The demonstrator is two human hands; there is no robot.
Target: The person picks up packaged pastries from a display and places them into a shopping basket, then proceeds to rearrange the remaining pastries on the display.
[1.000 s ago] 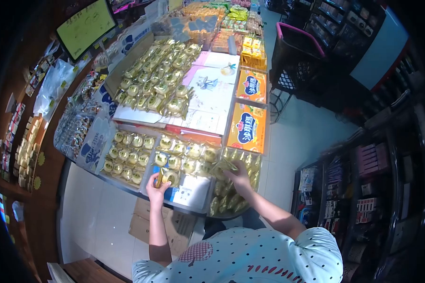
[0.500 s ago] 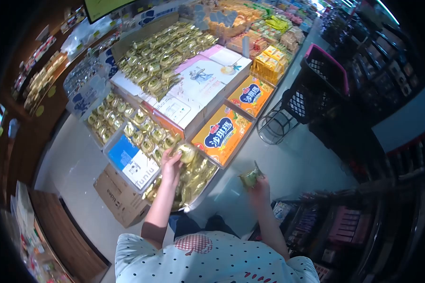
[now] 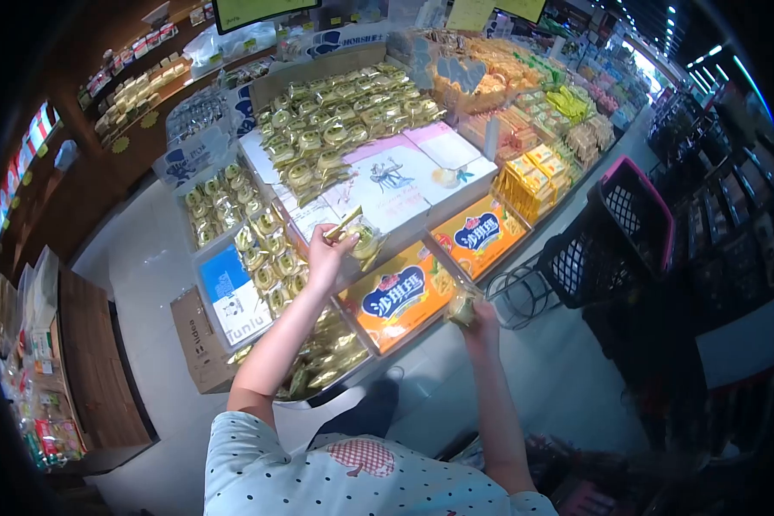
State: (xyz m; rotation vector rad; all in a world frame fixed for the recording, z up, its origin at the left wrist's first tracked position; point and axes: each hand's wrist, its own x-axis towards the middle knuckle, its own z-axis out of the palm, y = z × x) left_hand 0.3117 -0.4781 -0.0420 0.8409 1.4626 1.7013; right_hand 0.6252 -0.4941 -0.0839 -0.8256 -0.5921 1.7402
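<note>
My left hand [image 3: 325,256] pinches the edge of a gold wrapper; the round wrapped pastry [image 3: 367,244] hangs by the front edge of a white printed carton [image 3: 404,193]. In my right hand [image 3: 485,325] is another wrapped pastry [image 3: 461,310], held near the lower corner of an orange snack box [image 3: 396,297]. Rows of similar gold-wrapped pastries [image 3: 327,129] lie on the white carton. More loose pastries [image 3: 271,258] fill the bin to the left, and gold packets [image 3: 322,357] lie in the near corner below my left forearm.
A second orange box [image 3: 480,236] and yellow packs [image 3: 533,176] line the display's right side. Black shopping baskets with a pink rim [image 3: 611,228] stand on a wire stand [image 3: 520,297] at right. A cardboard box [image 3: 199,340] and wooden counter [image 3: 103,378] are at left.
My left hand has moved up and right with its pastry, from the near bin to the white carton's edge. My right hand has come closer to the orange boxes, and the view has shifted.
</note>
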